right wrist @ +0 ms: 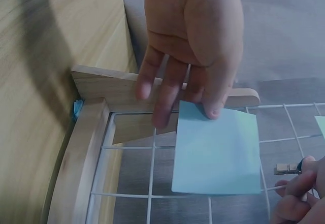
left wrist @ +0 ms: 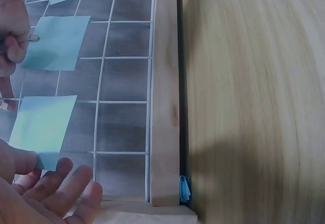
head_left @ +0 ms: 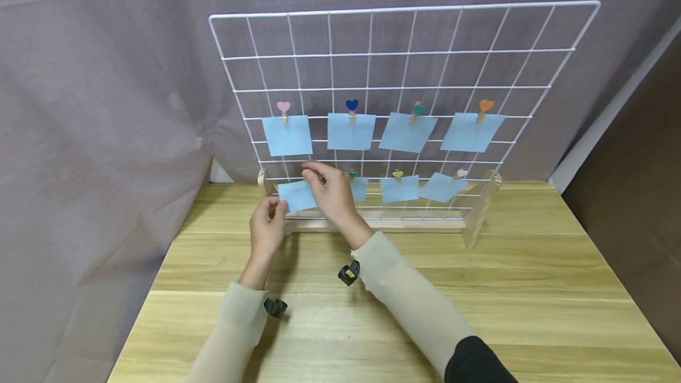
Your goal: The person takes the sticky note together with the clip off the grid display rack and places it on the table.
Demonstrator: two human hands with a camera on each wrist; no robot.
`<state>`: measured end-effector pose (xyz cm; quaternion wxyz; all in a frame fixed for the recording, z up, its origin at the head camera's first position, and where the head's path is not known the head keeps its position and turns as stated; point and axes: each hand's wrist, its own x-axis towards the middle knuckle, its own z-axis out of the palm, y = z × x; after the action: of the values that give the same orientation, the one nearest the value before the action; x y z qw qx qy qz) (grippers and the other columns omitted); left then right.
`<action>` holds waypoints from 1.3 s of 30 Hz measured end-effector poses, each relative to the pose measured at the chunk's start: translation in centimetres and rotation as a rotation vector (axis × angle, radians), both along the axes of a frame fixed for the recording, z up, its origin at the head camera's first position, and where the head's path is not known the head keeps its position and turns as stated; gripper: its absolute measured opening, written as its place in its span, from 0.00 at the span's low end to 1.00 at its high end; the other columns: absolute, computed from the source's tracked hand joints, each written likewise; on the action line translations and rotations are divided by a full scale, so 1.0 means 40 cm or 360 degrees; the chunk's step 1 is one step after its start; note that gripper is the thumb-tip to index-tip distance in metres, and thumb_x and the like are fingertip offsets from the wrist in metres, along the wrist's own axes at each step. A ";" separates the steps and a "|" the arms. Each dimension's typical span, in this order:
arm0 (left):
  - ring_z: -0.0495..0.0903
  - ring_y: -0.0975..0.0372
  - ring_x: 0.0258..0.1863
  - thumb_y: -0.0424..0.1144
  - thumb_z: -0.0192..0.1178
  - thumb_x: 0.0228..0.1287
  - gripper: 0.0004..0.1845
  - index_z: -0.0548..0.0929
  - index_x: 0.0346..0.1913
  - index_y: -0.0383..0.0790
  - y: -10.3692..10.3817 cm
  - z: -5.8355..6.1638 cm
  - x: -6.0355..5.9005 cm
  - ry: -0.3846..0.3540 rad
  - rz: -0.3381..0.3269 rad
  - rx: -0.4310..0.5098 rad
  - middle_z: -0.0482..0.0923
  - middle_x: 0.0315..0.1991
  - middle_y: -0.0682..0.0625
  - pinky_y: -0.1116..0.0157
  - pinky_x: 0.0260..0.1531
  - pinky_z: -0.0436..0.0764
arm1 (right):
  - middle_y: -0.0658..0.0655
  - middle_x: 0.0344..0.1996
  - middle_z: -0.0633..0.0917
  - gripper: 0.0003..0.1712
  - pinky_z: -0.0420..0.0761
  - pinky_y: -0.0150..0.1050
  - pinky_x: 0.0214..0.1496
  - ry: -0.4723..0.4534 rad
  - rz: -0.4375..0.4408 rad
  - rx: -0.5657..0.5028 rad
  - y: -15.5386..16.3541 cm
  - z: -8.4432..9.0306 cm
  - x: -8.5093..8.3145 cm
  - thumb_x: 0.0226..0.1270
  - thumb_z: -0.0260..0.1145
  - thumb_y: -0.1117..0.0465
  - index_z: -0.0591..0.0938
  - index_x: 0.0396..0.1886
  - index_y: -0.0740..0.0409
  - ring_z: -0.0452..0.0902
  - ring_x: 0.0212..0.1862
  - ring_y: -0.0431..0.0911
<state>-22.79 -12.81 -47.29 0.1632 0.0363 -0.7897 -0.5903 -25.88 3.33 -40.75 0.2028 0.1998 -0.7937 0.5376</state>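
Clipping step under way: left hand [head_left: 268,226] is pinching the lower corner of the blue paper square [head_left: 297,195] against the white wire grid [head_left: 404,52]'s bottom-left cells. Right hand [head_left: 331,189] is gripping a small wooden clothespin [right wrist: 287,168] at its top edge. Next move likely needs the pin seated over paper and wire together.

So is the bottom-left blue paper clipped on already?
Cannot tell. The left hand pinches the blue paper against the grid; the right hand hides its top edge.

Both hands [head_left: 303,205] at a blue note [head_left: 296,195] on the white grid [head_left: 404,52].
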 end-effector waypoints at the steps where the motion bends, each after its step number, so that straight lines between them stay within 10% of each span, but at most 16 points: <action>1: 0.86 0.47 0.45 0.35 0.59 0.79 0.09 0.84 0.48 0.29 -0.003 -0.001 0.003 -0.0001 0.0003 -0.0006 0.87 0.46 0.36 0.56 0.44 0.89 | 0.62 0.45 0.92 0.13 0.71 0.30 0.23 0.0002 0.0006 0.0002 0.002 0.002 0.003 0.78 0.66 0.64 0.88 0.56 0.64 0.69 0.19 0.40; 17: 0.84 0.44 0.35 0.29 0.61 0.76 0.07 0.85 0.43 0.27 -0.011 -0.005 0.042 0.0089 -0.0030 -0.0032 0.86 0.35 0.36 0.74 0.32 0.79 | 0.62 0.45 0.90 0.13 0.72 0.31 0.18 -0.0029 0.0014 -0.0036 0.057 0.003 0.043 0.78 0.67 0.64 0.88 0.56 0.63 0.73 0.17 0.39; 25: 0.79 0.61 0.31 0.29 0.63 0.74 0.06 0.87 0.42 0.26 -0.029 -0.012 0.060 0.0129 -0.0004 -0.0080 0.85 0.33 0.38 0.75 0.31 0.78 | 0.61 0.43 0.90 0.15 0.65 0.33 0.19 -0.0111 0.0024 0.0026 0.095 -0.013 0.059 0.80 0.64 0.62 0.87 0.59 0.62 0.62 0.16 0.41; 39: 0.77 0.67 0.27 0.28 0.65 0.73 0.07 0.88 0.43 0.23 -0.047 -0.026 0.095 0.0113 -0.0024 0.0017 0.86 0.32 0.37 0.77 0.24 0.78 | 0.63 0.43 0.91 0.15 0.72 0.30 0.19 -0.0193 -0.0046 -0.0099 0.211 -0.063 0.098 0.79 0.66 0.63 0.86 0.58 0.65 0.80 0.22 0.46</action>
<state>-18.99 -14.71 -48.33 0.1864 0.0104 -0.7804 -0.5967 -21.96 11.79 -43.26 0.1684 0.1489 -0.7901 0.5702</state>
